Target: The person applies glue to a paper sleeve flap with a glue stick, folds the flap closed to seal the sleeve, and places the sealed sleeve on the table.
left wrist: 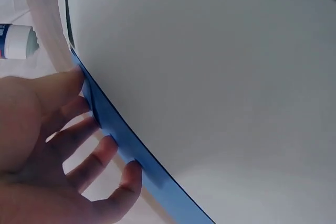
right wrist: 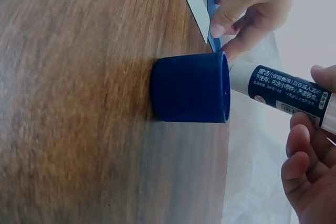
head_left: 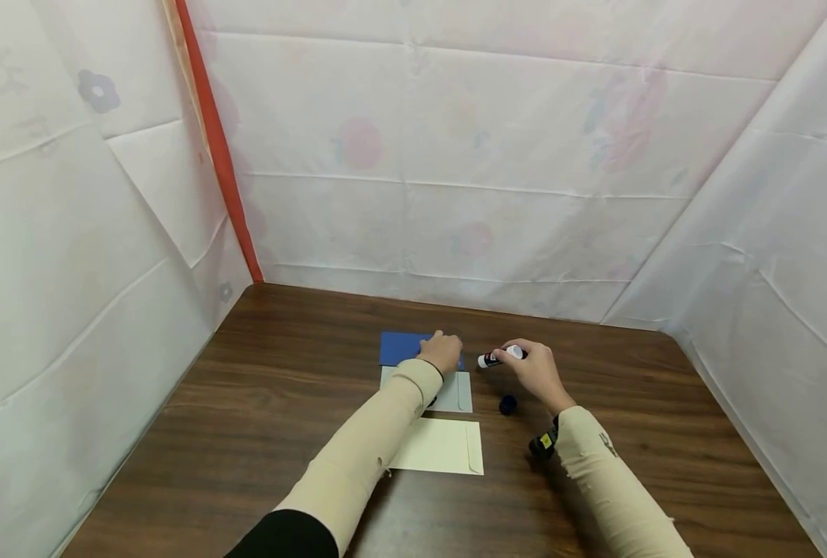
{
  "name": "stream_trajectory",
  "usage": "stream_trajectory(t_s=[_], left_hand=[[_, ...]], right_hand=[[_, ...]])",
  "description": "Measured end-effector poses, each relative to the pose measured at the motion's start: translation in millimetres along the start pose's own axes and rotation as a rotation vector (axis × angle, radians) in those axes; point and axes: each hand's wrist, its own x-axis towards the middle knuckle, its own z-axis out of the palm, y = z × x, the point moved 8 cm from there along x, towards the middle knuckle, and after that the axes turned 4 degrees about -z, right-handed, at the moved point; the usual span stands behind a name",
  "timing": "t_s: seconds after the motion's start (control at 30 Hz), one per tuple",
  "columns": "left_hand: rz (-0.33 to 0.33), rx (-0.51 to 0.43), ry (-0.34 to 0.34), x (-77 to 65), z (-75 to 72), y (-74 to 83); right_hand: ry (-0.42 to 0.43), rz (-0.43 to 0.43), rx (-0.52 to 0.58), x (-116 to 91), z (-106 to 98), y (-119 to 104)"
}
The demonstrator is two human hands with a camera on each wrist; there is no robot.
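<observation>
My left hand (head_left: pixel 442 353) is at the right end of a blue envelope (head_left: pixel 402 349); its thumb and fingers (left wrist: pixel 100 153) grip the envelope's flap edge in the left wrist view. My right hand (head_left: pixel 535 368) holds an uncapped glue stick (right wrist: pixel 286 92) between thumb and fingers, its white tip pointing left toward the blue envelope. That tip stands a little apart from the left hand in the head view. The dark blue cap (right wrist: pixel 189 87) stands on the table, open end up, nearer me than the glue stick.
A pale grey envelope (head_left: pixel 458 394) lies just in front of the blue one, partly under my left forearm. Closer to me is a cream envelope (head_left: pixel 441 448). The brown wooden table (head_left: pixel 280 403) is bordered by white patterned sheets (head_left: pixel 455 155) at the back and sides.
</observation>
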Motion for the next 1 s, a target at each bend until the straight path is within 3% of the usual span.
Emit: stream_trajectory(t_s=[0.03, 0.17, 0.57, 0.8, 1.0], left_hand=[[-0.014, -0.022, -0.011, -4.6, -5.7, 1.3], [-0.004, -0.052, 0.049, -6.6, -11.7, 0.7], [0.103, -0.142, 0.131, -10.8, -19.9, -8.3], [0.156, -0.221, 0.113, -16.2, -24.0, -11.7], [0.142, -0.272, 0.123, -15.9, -23.3, -13.3]], right_hand=[[-0.002, 0.001, 0.002, 0, 0, 0], [-0.002, 0.0, 0.008, 0, 1, 1], [-0.003, -0.008, 0.006, 1, 3, -2], [0.0, -0.004, 0.021, -2, 2, -3], [0.008, -0.012, 0.032, -2, 0, -4]])
